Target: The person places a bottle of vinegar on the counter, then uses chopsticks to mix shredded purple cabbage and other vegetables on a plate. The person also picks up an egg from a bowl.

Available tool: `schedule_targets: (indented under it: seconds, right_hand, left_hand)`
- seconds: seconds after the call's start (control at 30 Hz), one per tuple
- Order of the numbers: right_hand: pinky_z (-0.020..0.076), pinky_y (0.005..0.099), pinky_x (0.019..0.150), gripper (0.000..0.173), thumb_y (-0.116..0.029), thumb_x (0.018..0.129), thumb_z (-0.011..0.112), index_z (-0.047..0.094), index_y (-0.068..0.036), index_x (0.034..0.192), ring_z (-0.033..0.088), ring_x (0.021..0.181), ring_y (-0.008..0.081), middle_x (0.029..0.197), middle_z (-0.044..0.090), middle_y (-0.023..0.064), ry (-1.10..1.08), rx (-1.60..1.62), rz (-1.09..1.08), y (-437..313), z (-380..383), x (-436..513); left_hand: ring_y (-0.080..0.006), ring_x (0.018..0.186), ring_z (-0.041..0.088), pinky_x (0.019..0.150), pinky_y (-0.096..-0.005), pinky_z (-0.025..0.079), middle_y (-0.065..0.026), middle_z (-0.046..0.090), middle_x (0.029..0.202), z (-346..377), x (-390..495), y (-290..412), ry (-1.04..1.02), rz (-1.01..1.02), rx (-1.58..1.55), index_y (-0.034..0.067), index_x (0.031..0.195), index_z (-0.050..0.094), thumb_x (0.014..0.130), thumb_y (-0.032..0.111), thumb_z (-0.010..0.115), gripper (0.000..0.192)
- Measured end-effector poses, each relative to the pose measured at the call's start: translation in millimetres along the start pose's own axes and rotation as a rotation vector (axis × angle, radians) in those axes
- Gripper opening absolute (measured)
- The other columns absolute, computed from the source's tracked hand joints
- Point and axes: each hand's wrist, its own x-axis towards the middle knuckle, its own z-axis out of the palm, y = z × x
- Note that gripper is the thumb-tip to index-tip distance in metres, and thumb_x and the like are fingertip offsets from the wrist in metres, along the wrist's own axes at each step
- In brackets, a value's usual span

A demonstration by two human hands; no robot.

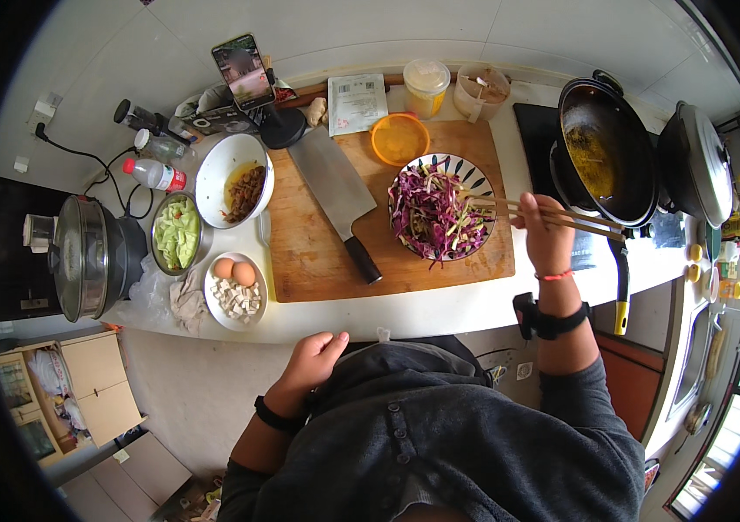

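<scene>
My right hand point(546, 236) grips a pair of wooden chopsticks point(588, 225). Their tips reach into a heap of shredded purple cabbage point(435, 212), mixed with pale green strips, on a patterned white plate point(485, 186). That plate stands on the right part of a wooden cutting board point(305, 261). A cleaver point(334, 179) with a black handle lies across the board, left of the plate. An orange-rimmed bowl point(400, 139) of yellowish liquid touches the board's back edge. My left hand point(313, 360) hangs before my body below the counter's front edge, fingers curled, with nothing visible in it.
Left of the board are a bowl of browned food point(212, 171), a bowl of cut green leaves point(177, 233) and a dish with two eggs and white cubes point(237, 297). A phone point(244, 73) stands behind. At right, an oiled wok point(598, 156) tilts beside a lidded pot point(702, 169).
</scene>
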Motion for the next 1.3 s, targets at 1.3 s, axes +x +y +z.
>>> schedule_targets:
  seconds: [1.3]
  right_hand:
    - [0.0517,0.0368,0.06,0.014,-0.014,0.088,0.071,0.067,-0.001,0.087,0.065,0.068,0.0313,0.078,0.066,0.0152,-0.145,-0.264,-0.377,-23,46,-13]
  left_hand:
    - [-0.0081,0.06,0.032,0.05,-0.0316,0.031,0.002,0.034,0.059,3,3,-2,-0.021,-0.008,0.013,0.001,0.064,0.043,0.099,0.029,0.06,0.048]
